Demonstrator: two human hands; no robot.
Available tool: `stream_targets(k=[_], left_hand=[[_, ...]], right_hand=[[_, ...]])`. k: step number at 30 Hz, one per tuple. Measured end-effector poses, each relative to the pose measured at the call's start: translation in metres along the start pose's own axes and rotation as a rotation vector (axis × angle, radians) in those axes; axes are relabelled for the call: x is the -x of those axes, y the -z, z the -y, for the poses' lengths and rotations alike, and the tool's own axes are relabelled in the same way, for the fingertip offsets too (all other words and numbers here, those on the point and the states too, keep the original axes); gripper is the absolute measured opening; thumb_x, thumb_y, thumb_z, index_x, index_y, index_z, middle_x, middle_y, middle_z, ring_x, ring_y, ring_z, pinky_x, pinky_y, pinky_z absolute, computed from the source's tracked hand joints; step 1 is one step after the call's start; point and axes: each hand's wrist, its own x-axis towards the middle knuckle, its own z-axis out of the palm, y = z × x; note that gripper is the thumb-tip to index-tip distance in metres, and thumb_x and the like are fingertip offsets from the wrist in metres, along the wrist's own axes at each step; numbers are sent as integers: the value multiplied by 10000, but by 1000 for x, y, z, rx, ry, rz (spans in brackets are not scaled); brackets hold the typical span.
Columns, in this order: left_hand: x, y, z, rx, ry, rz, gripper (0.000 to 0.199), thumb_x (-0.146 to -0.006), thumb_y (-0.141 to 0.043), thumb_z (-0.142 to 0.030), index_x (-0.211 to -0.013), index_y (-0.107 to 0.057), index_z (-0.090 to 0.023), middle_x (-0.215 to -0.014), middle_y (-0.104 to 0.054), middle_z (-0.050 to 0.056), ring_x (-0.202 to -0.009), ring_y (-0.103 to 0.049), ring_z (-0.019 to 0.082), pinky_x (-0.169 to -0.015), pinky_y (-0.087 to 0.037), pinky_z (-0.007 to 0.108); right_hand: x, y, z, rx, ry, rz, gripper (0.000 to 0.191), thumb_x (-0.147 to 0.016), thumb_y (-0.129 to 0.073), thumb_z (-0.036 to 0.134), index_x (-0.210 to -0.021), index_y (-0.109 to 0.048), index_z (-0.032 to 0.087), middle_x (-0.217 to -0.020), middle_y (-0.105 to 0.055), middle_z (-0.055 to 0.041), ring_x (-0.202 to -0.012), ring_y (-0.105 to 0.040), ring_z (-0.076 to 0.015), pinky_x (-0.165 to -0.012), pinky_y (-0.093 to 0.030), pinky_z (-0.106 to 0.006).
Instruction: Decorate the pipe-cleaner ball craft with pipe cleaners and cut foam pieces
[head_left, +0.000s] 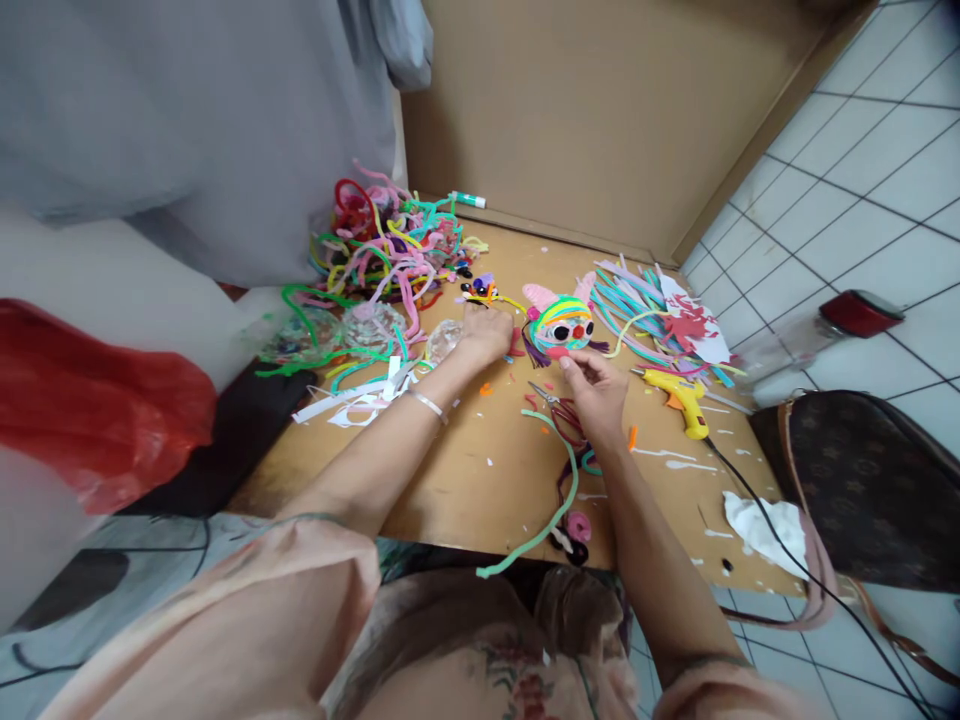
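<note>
My left hand [489,335] is closed, low over the table beside a small pile of beads and pipe-cleaner bits [480,290]. Its fingertips face away, so whatever they hold is hidden. My right hand [598,395] pinches a small red piece [558,352] between thumb and fingers, at the lower edge of a colourful animal-face craft [566,322]. This craft has pink ears, black eyes, a red nose and dark tassels. Red-handled scissors [564,412] lie just below and left of my right hand. A pale green pipe cleaner [566,500] curves towards the table's front edge.
A tangled heap of pipe cleaners [397,240] and a glue stick [469,200] are at the back left. White paper strips [360,400] lie left. On the right are bundled pipe cleaners [622,295], a yellow glue gun [679,398] with its cord, crumpled tissue [765,530] and a brown bag [870,480].
</note>
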Motion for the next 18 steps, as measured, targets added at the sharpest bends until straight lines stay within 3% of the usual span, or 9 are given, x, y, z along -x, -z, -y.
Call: stream_targets(k=[7, 13, 15, 18], left_hand=[[-8, 4, -6, 88, 44, 80, 266, -483, -865, -110, -642, -658, -158, -875, -726, 160, -1117, -629, 377, -1020, -401, 457], [-5, 16, -17, 1, 42, 171, 361, -473, -904, -171, -776, -710, -142, -1046, -723, 236, -1104, -641, 409, -969, -453, 469], [-2, 19, -21, -75, 41, 182, 350, -539, -881, -194, -846, -722, -133, -1072, -717, 244, -1093, -650, 400, -967, -459, 465], [6, 29, -22, -130, 50, 153, 163, -701, -753, -177, -850, -725, -115, -1066, -715, 252, -1087, -654, 387, -983, -444, 478]], right_hand=[[-1, -1, -10, -9, -41, -18, 211, -744, -666, 387, -764, -729, 186, -695, -700, -18, -639, -581, -148, -635, -487, -287], [-2, 0, -7, -23, -43, 21, 223, -751, -658, 383, -782, -742, 178, -764, -735, -47, -693, -621, -164, -676, -506, -305], [-1, 1, -4, -31, -45, 18, 208, -744, -662, 374, -771, -738, 182, -739, -728, -38, -667, -605, -156, -645, -497, -294], [-2, 3, 0, -71, -80, 13, 204, -722, -685, 375, -770, -732, 182, -686, -703, -15, -599, -562, -136, -583, -470, -274]])
